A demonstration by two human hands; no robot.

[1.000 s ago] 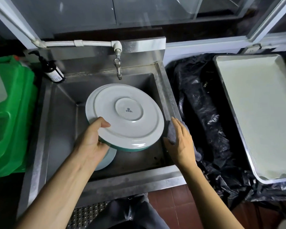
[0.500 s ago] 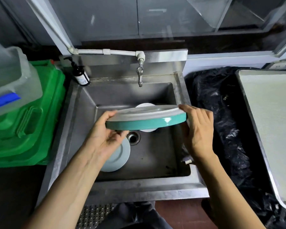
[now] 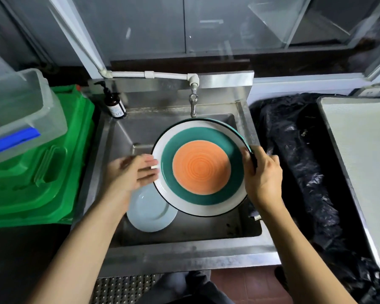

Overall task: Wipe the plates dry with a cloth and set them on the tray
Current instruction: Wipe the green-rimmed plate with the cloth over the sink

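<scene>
At far left I saw a green bin (image 3: 37,163) with a clear tub (image 3: 20,110) on it. My left hand (image 3: 133,174) hovered at centre, blurred, fingers spread loosely beside the big plate's (image 3: 201,167) left rim, holding nothing. That plate faced up over the sink (image 3: 184,251), above a pale small plate (image 3: 150,212). My right hand (image 3: 262,178) gripped its right rim. The tray (image 3: 360,163) lay at far right.

No readable text anywhere. The pump bottle (image 3: 114,103) at the back left corner of the sink (image 3: 184,257) carries a pale label with print on it, but it's too small and blurred to make out. No brands, numbers or signs legible on anything else.
</scene>
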